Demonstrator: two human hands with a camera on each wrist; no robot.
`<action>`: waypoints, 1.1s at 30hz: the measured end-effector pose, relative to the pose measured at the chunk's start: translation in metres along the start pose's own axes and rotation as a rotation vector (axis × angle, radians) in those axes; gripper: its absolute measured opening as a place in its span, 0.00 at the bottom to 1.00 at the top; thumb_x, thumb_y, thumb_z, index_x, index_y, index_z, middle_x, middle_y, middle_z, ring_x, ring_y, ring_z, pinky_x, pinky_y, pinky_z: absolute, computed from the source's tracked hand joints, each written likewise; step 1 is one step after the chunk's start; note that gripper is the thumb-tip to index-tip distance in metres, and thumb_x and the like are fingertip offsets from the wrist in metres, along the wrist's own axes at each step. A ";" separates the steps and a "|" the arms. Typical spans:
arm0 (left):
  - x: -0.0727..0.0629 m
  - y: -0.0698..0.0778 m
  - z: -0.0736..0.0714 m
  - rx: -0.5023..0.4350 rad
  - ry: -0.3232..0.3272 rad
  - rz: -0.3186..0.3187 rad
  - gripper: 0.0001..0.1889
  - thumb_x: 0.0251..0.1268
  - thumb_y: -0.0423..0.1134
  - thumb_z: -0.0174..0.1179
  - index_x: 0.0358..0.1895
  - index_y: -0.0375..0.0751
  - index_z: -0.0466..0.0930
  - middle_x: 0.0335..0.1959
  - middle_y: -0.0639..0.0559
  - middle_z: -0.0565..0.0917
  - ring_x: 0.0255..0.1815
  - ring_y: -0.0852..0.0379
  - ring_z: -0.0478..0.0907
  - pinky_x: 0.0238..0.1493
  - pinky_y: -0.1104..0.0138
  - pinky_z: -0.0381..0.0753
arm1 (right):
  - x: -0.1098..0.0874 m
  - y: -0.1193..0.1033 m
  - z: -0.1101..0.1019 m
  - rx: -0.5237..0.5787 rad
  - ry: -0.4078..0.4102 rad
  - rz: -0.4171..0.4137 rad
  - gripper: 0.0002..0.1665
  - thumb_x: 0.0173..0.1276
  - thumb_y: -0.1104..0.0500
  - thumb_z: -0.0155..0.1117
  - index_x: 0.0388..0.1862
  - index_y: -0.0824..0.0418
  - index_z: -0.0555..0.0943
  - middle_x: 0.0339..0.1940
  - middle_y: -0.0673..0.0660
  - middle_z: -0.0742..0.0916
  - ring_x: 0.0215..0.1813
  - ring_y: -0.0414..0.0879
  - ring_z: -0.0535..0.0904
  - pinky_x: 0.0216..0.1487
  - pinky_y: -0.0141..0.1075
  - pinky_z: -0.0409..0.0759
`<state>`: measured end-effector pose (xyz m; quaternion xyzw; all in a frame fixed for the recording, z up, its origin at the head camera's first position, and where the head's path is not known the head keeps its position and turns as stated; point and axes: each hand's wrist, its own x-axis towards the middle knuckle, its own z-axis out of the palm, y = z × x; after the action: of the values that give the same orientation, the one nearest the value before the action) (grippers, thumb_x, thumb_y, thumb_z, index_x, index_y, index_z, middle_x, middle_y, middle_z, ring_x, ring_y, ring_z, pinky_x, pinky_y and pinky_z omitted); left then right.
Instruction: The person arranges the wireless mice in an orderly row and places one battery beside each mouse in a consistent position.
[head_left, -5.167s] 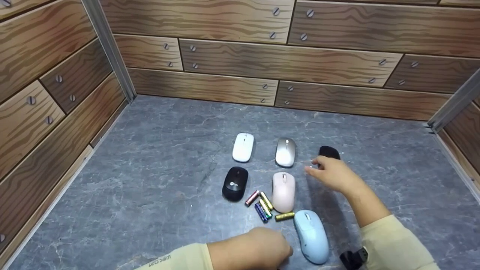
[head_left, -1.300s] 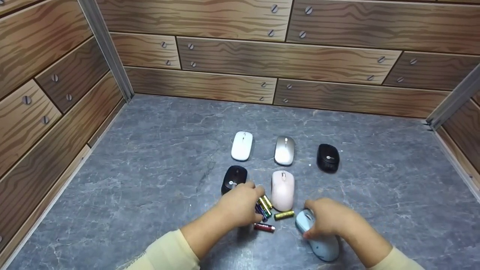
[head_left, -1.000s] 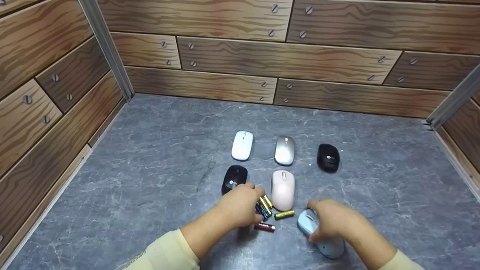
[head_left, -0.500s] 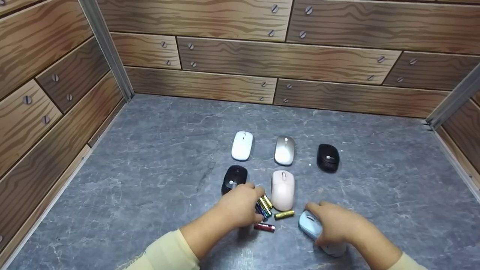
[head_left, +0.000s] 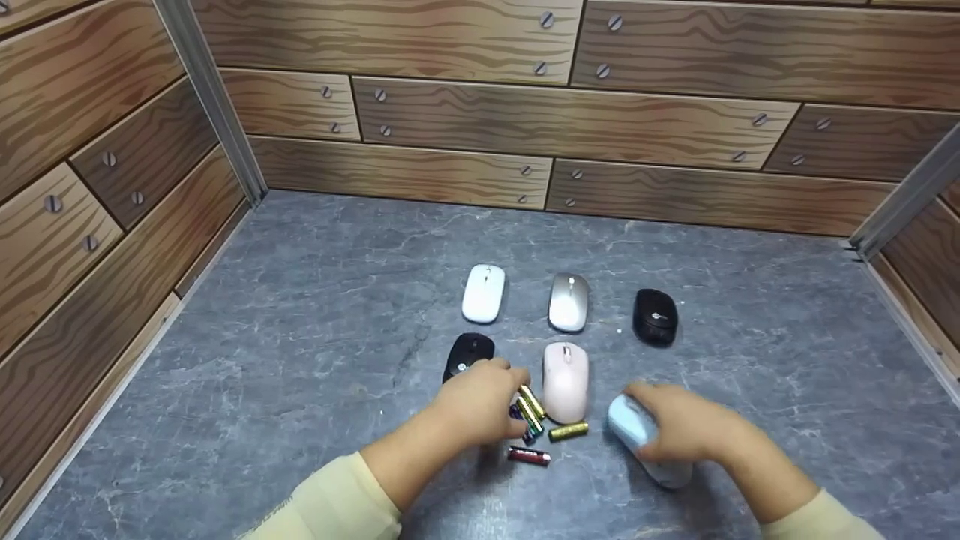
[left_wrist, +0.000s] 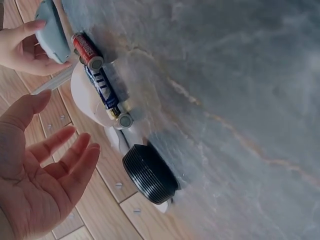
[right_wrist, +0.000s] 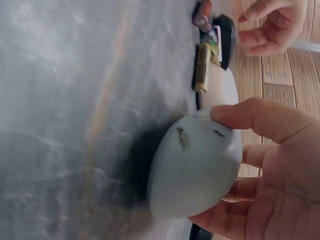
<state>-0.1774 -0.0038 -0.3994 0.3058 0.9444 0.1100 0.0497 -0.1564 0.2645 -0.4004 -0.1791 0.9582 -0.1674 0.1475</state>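
My right hand (head_left: 686,424) grips a light blue computer mouse (head_left: 631,421) by its sides. In the right wrist view, thumb and fingers hold the mouse (right_wrist: 195,170) just above the table, its shadow beneath. My left hand (head_left: 484,401) hovers over the batteries, fingers loosely bent; the left wrist view shows nothing in that hand (left_wrist: 42,175). Several batteries (head_left: 529,406) lie grouped beside it, partly hidden by it. A red battery (head_left: 529,455) lies nearer me, and a gold one (head_left: 568,430) to the right. A black mouse (head_left: 470,352) is partly covered by the left hand.
A pink mouse (head_left: 566,382) lies between the hands. Farther back are a white mouse (head_left: 484,293), a silver mouse (head_left: 568,302) and another black mouse (head_left: 655,317). Wood-patterned walls (head_left: 450,112) enclose the grey marbled table (head_left: 322,315).
The right hand has left the black mouse at the right, taken hold of the blue mouse and raised it, now shifting it away from me. The left hand came over the batteries; the red one lies nearer.
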 end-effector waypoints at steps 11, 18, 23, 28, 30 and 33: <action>0.023 0.000 -0.010 -0.042 -0.016 -0.036 0.26 0.47 0.51 0.65 0.52 0.47 0.75 0.47 0.50 0.78 0.46 0.52 0.76 0.45 0.62 0.77 | 0.013 0.016 -0.018 0.115 0.029 0.174 0.44 0.41 0.60 0.69 0.58 0.70 0.64 0.38 0.66 0.80 0.37 0.55 0.77 0.33 0.47 0.78; 0.033 0.000 -0.007 -0.038 -0.038 -0.034 0.28 0.49 0.51 0.65 0.55 0.48 0.74 0.50 0.50 0.77 0.49 0.53 0.75 0.47 0.61 0.76 | 0.021 0.026 -0.021 0.095 0.042 0.277 0.46 0.43 0.57 0.68 0.59 0.73 0.60 0.39 0.72 0.79 0.39 0.62 0.77 0.35 0.51 0.78; 0.034 0.001 -0.008 -0.015 -0.013 -0.026 0.27 0.48 0.52 0.65 0.53 0.47 0.75 0.47 0.50 0.78 0.46 0.53 0.76 0.45 0.62 0.77 | 0.027 0.028 -0.019 0.139 0.038 0.339 0.49 0.44 0.56 0.67 0.61 0.76 0.57 0.41 0.75 0.77 0.39 0.62 0.77 0.32 0.49 0.79; 0.033 0.003 -0.007 -0.012 -0.009 -0.033 0.27 0.48 0.52 0.65 0.52 0.47 0.75 0.45 0.50 0.78 0.45 0.53 0.76 0.44 0.62 0.77 | 0.030 0.030 -0.018 0.202 0.018 0.397 0.52 0.45 0.55 0.67 0.63 0.77 0.54 0.44 0.77 0.74 0.38 0.60 0.77 0.27 0.44 0.79; 0.033 0.003 -0.007 -0.012 -0.017 -0.034 0.27 0.48 0.52 0.65 0.53 0.47 0.75 0.45 0.50 0.77 0.45 0.53 0.76 0.44 0.62 0.77 | 0.030 0.031 -0.018 0.198 0.018 0.402 0.50 0.45 0.55 0.68 0.62 0.77 0.56 0.43 0.77 0.75 0.38 0.61 0.77 0.28 0.45 0.80; 0.033 0.002 -0.007 -0.011 -0.026 -0.029 0.27 0.49 0.52 0.65 0.54 0.48 0.74 0.45 0.51 0.77 0.44 0.53 0.76 0.43 0.62 0.77 | 0.030 0.033 -0.018 0.189 0.021 0.406 0.46 0.45 0.54 0.68 0.57 0.77 0.60 0.41 0.75 0.76 0.38 0.61 0.77 0.28 0.45 0.80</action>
<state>-0.2034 0.0161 -0.3931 0.2932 0.9474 0.1103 0.0650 -0.1994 0.2865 -0.4031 0.0336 0.9561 -0.2251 0.1844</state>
